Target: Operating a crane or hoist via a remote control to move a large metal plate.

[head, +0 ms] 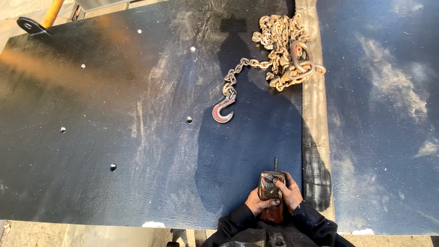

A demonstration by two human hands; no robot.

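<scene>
Both forearms, in dark sleeves, reach up from the bottom edge and meet over the black steel plate point(114, 114). The left hand point(255, 202) and right hand point(289, 192) wrap a grimy remote control handset point(270, 192) between them, fingers curled closed on it, right thumb on its face. A chain point(279, 50) with a red hook point(222, 112) lies well ahead.

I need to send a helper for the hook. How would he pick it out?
Start at the big black painted steel plate and find the heap of rusty tan chain at its far right edge. One strand trails off it towards the person. The red-worn metal hook ends that strand, the only curved red piece there.
</scene>
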